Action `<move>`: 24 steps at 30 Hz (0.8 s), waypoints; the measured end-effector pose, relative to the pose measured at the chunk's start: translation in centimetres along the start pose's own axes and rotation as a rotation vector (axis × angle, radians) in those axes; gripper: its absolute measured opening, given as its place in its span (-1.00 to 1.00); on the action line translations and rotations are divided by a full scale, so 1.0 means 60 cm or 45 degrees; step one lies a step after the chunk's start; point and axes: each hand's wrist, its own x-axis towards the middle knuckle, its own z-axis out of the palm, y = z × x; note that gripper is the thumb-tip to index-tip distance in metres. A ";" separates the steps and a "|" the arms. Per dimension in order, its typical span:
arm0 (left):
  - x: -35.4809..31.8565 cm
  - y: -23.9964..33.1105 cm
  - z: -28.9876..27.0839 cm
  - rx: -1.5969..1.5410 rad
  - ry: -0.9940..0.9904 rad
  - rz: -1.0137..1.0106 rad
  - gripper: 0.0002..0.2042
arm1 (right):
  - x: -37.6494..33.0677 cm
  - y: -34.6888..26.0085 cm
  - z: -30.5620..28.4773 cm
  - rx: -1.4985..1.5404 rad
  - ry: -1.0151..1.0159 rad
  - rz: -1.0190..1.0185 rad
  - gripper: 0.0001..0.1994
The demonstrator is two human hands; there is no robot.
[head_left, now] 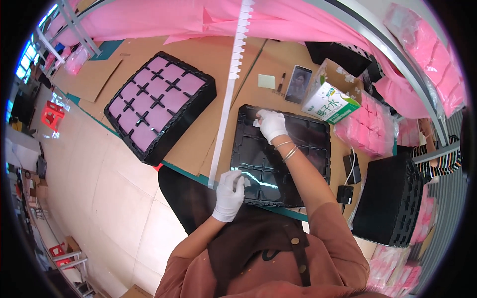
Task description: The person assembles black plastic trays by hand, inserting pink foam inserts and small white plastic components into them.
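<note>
In front of me a black plastic tray (312, 171), divided into shallow compartments, lies on the cardboard-covered table. My right hand (273, 125), in a white glove, reaches over its far left part with the fingers bent down. A small white bit shows at those fingertips, too small to name. At the tray's near left edge is my left hand (229, 195), also white-gloved. Its fingers are curled together, and what they hold, if anything, is hidden. Farther left, a stack of black trays (191, 111) has pinkish-purple sheets (157, 82) in its top compartments.
A notched white strip (229, 89) rises between the tray and the stack. Beyond the tray are a phone (299, 83), a pale paper pad (266, 81) and a carton (330, 101). Bagged pink pieces (365, 124) and stacked black trays (385, 201) stand right.
</note>
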 end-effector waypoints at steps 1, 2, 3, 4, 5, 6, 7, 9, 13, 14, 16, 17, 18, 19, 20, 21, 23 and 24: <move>-0.002 -0.004 -0.002 -0.010 0.008 -0.011 -0.78 | 0.007 -0.002 0.009 -0.080 0.001 -0.007 -0.93; -0.003 -0.007 -0.001 -0.023 0.022 -0.025 -0.78 | 0.013 -0.004 0.003 -0.212 -0.145 -0.066 -0.92; -0.004 -0.007 -0.004 -0.013 0.044 0.012 -0.78 | 0.016 -0.006 0.000 -0.210 -0.238 -0.079 -0.92; -0.006 -0.009 -0.005 -0.012 0.053 0.026 -0.77 | 0.012 -0.004 -0.006 -0.090 -0.259 -0.048 -0.92; -0.008 -0.012 -0.006 -0.012 0.059 0.040 -0.77 | 0.009 -0.006 -0.009 0.030 -0.282 -0.013 -0.92; -0.010 -0.013 -0.008 -0.013 0.071 0.032 -0.77 | 0.009 -0.011 -0.009 -0.005 -0.261 0.098 -0.92; -0.008 -0.013 -0.007 -0.028 0.057 0.029 -0.77 | 0.010 -0.010 -0.005 -0.012 -0.262 0.098 -0.92; -0.008 -0.014 -0.006 -0.049 0.040 0.024 -0.77 | 0.010 -0.006 0.009 0.104 -0.160 0.198 -0.93; -0.006 -0.015 -0.009 -0.051 0.026 0.059 -0.77 | 0.024 -0.046 -0.009 -0.186 -0.245 0.110 -0.92; -0.003 -0.011 -0.009 -0.067 0.031 0.071 -0.78 | 0.028 -0.042 -0.003 -0.312 -0.262 0.069 -0.93; -0.003 -0.010 -0.008 -0.088 0.030 0.052 -0.78 | 0.019 -0.039 -0.001 -0.329 -0.180 0.006 -0.94; -0.003 -0.011 -0.007 -0.108 0.032 0.032 -0.78 | 0.013 -0.037 -0.001 -0.346 -0.098 -0.062 -0.92; -0.002 -0.013 -0.006 -0.112 0.031 0.031 -0.78 | 0.000 -0.032 -0.006 -0.303 -0.055 -0.060 -0.90; -0.005 -0.018 -0.006 -0.149 0.053 -0.009 -0.79 | -0.021 -0.032 -0.014 -0.256 -0.022 -0.070 -0.88; -0.008 -0.021 -0.008 -0.186 0.075 -0.052 -0.80 | -0.045 -0.038 -0.029 -0.192 0.059 -0.141 -0.86; -0.012 -0.023 -0.010 -0.186 0.082 -0.071 -0.80 | -0.071 -0.062 -0.059 -0.091 0.086 -0.192 -0.94; -0.012 -0.023 -0.016 -0.540 0.084 -0.383 -0.83 | -0.130 -0.074 -0.072 0.164 0.029 -0.216 -0.93; -0.011 -0.026 -0.017 -0.556 0.124 -0.385 -0.87 | -0.161 -0.084 -0.071 0.248 -0.033 -0.252 -0.93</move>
